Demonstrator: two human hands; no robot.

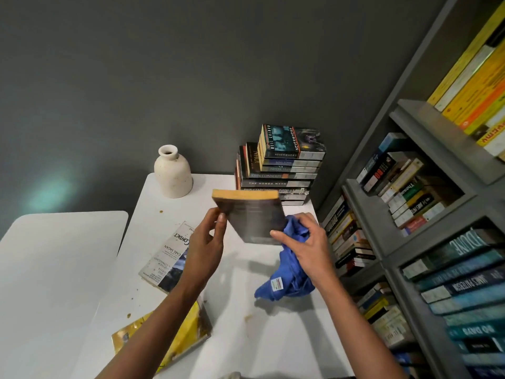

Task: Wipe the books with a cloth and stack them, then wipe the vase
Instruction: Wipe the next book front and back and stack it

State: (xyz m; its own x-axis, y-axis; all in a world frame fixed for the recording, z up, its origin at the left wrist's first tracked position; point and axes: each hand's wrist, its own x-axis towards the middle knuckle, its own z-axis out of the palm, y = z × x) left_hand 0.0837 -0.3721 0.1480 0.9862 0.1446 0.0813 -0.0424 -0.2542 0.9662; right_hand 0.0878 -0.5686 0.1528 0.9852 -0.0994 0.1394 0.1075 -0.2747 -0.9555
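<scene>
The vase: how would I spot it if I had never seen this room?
Find the white table bearing a tall stack of books. At its far edge, left of that stack, stands the vase. It alone is round, cream and speckled, with a narrow open neck; its neighbours are flat books.

Vase (173,172) left of the book stack (284,165) (both behind the held book (252,217)).

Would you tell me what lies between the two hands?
Head view: a dark paperback, gripped by the left hand; the right hand holds a blue cloth against it.
</scene>
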